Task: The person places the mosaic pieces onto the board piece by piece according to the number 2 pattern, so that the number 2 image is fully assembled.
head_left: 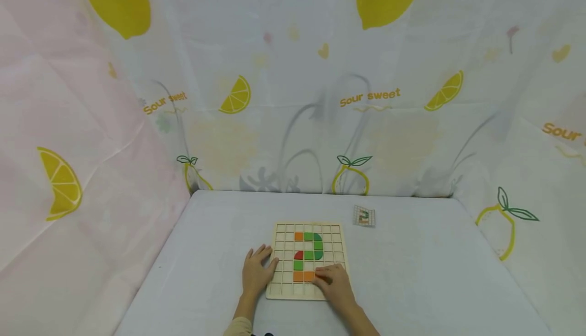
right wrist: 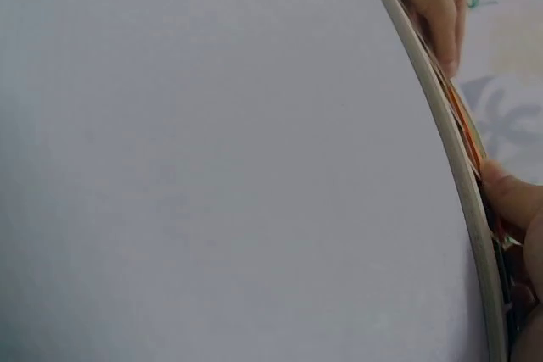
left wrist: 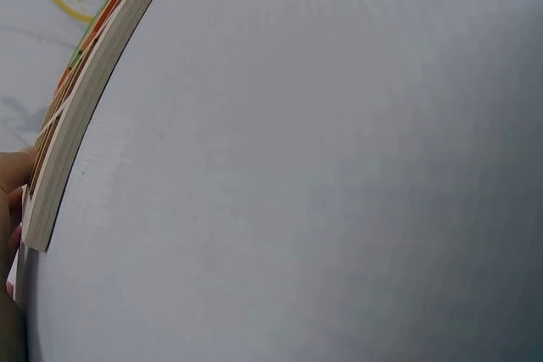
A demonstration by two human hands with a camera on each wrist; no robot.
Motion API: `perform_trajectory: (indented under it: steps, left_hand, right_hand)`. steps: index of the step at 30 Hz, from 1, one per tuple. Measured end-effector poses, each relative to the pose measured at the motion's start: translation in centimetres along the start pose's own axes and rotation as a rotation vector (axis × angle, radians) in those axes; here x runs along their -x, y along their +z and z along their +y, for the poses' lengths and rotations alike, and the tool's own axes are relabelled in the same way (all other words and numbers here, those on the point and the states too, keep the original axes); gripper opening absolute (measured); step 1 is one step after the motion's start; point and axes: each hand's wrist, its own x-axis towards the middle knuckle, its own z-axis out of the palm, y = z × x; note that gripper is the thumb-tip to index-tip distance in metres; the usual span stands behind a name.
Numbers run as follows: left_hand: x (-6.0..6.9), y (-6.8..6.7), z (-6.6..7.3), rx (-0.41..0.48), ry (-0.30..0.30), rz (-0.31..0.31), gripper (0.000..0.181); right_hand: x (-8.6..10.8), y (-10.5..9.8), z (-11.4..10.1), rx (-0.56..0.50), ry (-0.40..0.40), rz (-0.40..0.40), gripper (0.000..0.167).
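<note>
A pale wooden grid board [head_left: 276, 289] lies on the white table. On it, orange square tiles [head_left: 298, 276], green square tiles [head_left: 309, 255], darker green rounded tiles [head_left: 318, 237] and a red rounded tile [head_left: 299, 255] form a shape like a 2. My left hand [head_left: 257, 271] rests against the board's left edge, its fingers extended and its thumb at the rim. Over the lower right squares, my right hand [head_left: 336, 287] has thumb and curled fingers together around a small tile, mostly hidden, right beside the bottom orange row. Both wrist views catch the board edge-on.
A small card [head_left: 363, 216] with a similar coloured pattern on a grid lies on the table [head_left: 412, 265], beyond the board to the right. Lemon-printed cloth [head_left: 293, 143] hangs behind the table and at both sides.
</note>
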Motion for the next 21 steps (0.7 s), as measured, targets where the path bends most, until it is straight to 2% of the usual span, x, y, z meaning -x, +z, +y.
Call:
perform_trajectory:
  steps: [4, 11, 13, 21]
  left_hand:
    - [0.0, 0.0, -0.1, 0.000, -0.006, -0.003, 0.033]
    - [0.1, -0.2, -0.4, -0.016, 0.005, 0.006, 0.033]
    - [0.0, -0.2, -0.5, -0.015, 0.007, 0.010, 0.033]
    - [0.0, 0.0, -0.3, -0.009, -0.022, 0.001, 0.034]
  right_hand:
    - [0.0, -0.6, 0.3, -0.031, -0.015, -0.026, 0.019]
    - [0.7, -0.5, 0.7, -0.033, -0.097, 0.124, 0.022]
    - [0.7, -0.4, 0.7, -0.033, -0.116, 0.146, 0.022]
    - [0.7, -1.3, 0.7, -0.050, -0.134, 0.123, 0.021]
